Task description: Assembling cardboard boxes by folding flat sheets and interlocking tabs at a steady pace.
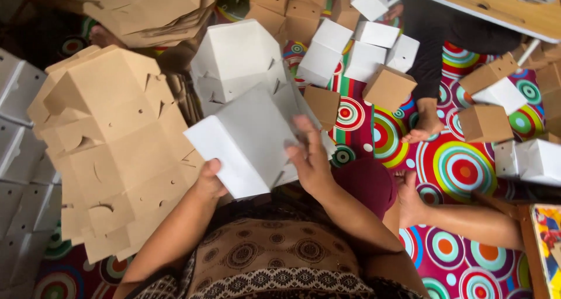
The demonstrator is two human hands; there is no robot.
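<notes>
Held at centre frame: a white cardboard sheet (248, 138), die-cut and partly folded, tilted with its long edge running toward the lower left. Left hand (210, 179) pinching the sheet's lower corner, thumb on top, grip tight on the card. Right hand (310, 158) spread flat against the sheet's right side, fingers fanned upward, pressing on the card rather than closed round it.

Directly behind the sheet, toward upper centre: a second white piece, a half-formed box (234, 56) with slanted top panels and small slots. Filling the left of the frame: a thick stack of flat brown blanks (111, 147), with punched holes and curved tab cuts, crowding right up against the left forearm. At far left edge: more flat white blanks (17, 158), greyish in shade. Upper left: another brown pile (146, 9), sagging over its edge.

Upper centre to upper right: finished boxes heaped on the floor, white cubes (365, 53) mixed with brown ones (388, 88), some tipped on edge. More of both colours at right, including a brown box (485, 123) and a white one (540, 158) near the frame edge.

Underneath everything: a floor mat (461, 176) printed with bright concentric rings in red, green, orange and blue. On it at right of centre, another person's bare foot (423, 126) below a dark trouser leg, well apart from the held sheet. Top right corner: edge of a wooden table (497, 7). Bottom right corner: a colourful printed board (549, 240), detail too small to tell.
</notes>
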